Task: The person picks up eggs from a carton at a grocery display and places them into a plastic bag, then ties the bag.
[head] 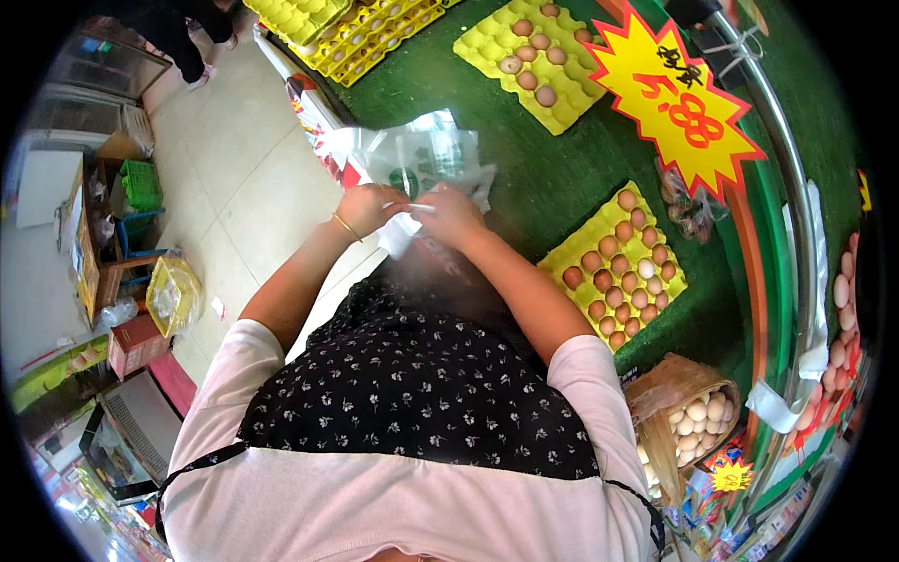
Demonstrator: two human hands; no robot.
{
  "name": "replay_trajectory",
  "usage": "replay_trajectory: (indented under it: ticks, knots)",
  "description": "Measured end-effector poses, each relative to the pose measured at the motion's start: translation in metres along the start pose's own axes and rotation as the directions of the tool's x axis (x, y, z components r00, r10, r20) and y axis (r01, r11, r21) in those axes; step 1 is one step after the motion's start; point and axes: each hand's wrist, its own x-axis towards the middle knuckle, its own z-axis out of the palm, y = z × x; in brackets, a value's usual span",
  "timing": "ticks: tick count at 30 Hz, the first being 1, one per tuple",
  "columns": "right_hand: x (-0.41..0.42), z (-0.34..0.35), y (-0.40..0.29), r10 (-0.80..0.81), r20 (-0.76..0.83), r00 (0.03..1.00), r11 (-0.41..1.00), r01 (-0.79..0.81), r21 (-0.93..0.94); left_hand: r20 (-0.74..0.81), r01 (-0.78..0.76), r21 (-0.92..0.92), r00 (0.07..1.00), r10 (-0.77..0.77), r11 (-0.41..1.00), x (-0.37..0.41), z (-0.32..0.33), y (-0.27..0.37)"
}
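Note:
A thin, translucent plastic bag with dark green print hangs in front of me at the edge of the green stand. My left hand, with a gold-coloured bangle at the wrist, pinches a twisted white strip of it. From the other side my right hand grips the same strip, close to the left fingers. White film trails below both hands, over my black floral apron. What the bag contains cannot be made out. To the right of my right forearm lies a yellow egg tray holding several brown eggs and a white one.
Another partly filled yellow egg tray lies further off, near stacked egg trays. A starburst price sign stands by a metal rail. Eggs fill a tipped basket at right. A person's legs show at upper left.

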Motion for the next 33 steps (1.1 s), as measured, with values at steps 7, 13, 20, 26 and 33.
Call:
replay_trajectory:
  ticks: [7, 13, 20, 26, 33]
  knots:
    - [0.008, 0.021, 0.041, 0.013, -0.026, 1.0, 0.985, -0.018, -0.17, -0.044, -0.024, -0.004, 0.999, 0.024, 1.0, 0.002, 0.011, -0.01]
    - [-0.008, 0.001, 0.023, 0.037, 0.07, 0.997, 0.999, -0.036, -0.018, 0.038, 0.013, 0.033, 0.999, -0.014, 0.999, -0.009, 0.027, -0.026]
    - [-0.007, -0.061, 0.026, 0.362, -0.061, 0.93, 0.878, -0.318, 0.358, 0.012, 0.142, -0.029, 0.99, -0.142, 0.989, -0.009, 0.047, -0.026]
    - [-0.054, -0.138, 0.043, 0.456, -0.384, 0.803, 0.396, 0.203, 0.896, 0.041, 0.043, 0.037, 0.998, -0.044, 0.998, -0.006, 0.055, -0.037]
    - [-0.128, -0.128, 0.018, 0.121, -0.61, 0.783, 0.908, 0.161, 0.386, 0.306, 0.012, 0.375, 0.942, -0.136, 0.927, 0.022, 0.029, 0.009]
